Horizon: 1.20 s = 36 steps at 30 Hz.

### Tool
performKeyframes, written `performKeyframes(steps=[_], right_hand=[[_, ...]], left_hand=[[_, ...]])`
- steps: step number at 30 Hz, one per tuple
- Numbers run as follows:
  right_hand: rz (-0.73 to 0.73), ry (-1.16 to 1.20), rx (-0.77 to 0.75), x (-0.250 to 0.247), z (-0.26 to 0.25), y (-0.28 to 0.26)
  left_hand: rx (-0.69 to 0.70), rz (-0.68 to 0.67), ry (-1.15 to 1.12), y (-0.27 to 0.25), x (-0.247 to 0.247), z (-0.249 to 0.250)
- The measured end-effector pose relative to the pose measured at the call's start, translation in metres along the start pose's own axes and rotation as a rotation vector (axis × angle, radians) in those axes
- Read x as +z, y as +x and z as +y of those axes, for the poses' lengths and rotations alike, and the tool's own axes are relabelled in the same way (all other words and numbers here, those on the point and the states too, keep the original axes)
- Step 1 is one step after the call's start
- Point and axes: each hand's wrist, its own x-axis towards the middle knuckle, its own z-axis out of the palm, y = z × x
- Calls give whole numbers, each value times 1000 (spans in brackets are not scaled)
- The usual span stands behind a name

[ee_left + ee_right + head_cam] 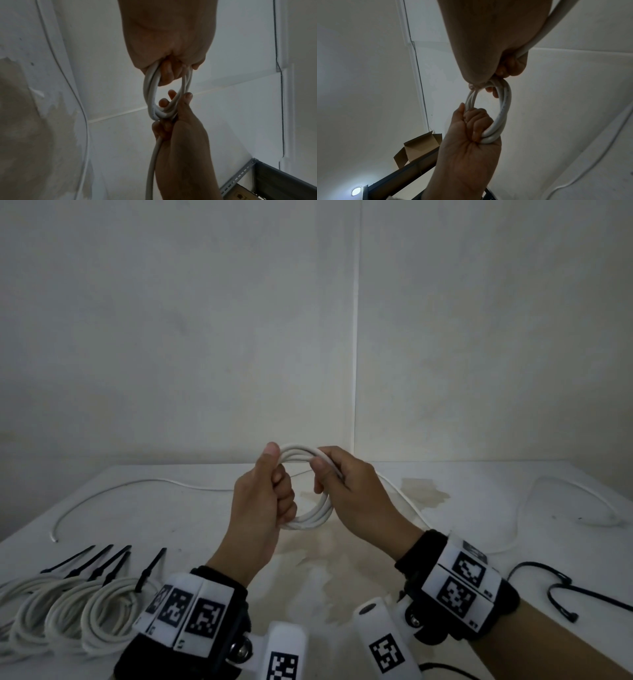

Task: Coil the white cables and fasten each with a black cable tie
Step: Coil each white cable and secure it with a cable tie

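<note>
Four coiled cables (pixel 68 607), each fastened with a black tie, lie on the worktop (pixel 342 577) left of the hands. Above it, the left hand (pixel 263 501) closes its grip round a fifth coil (pixel 308 522) while the right hand (pixel 346 491) pinches its far side, its tail unwound. Judging by this, loose cables (pixel 137 484) and spare ties (pixel 561 594) remain.

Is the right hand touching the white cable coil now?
Touching. The head view shows the right hand pinching the white cable coil at its top right; the left wrist view shows its fingers through it.
</note>
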Motion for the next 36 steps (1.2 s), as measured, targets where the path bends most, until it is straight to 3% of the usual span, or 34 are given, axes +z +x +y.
performKeyframes(steps=[6, 13, 20, 25, 28, 32, 36], right_hand=[[-33, -90, 88, -3, 0, -4], [-13, -331, -34, -19, -5, -2], [-197, -638, -66, -25, -13, 0], [-219, -700, -116, -32, -16, 2], [-160, -745, -106, -34, -19, 0], [-163, -725, -99, -31, -19, -2], [-216, -585, -60, -30, -19, -2]], left_hand=[[-39, -26, -47, -1, 4, -5], [-54, -292, 118, 6, -5, 3], [-45, -311, 405, 5, -8, 10], [-89, -411, 332, 0, -5, 12], [-68, -376, 279, -4, -1, 7], [-147, -370, 177, -5, 2, 7], [-105, -285, 277, -6, 2, 8]])
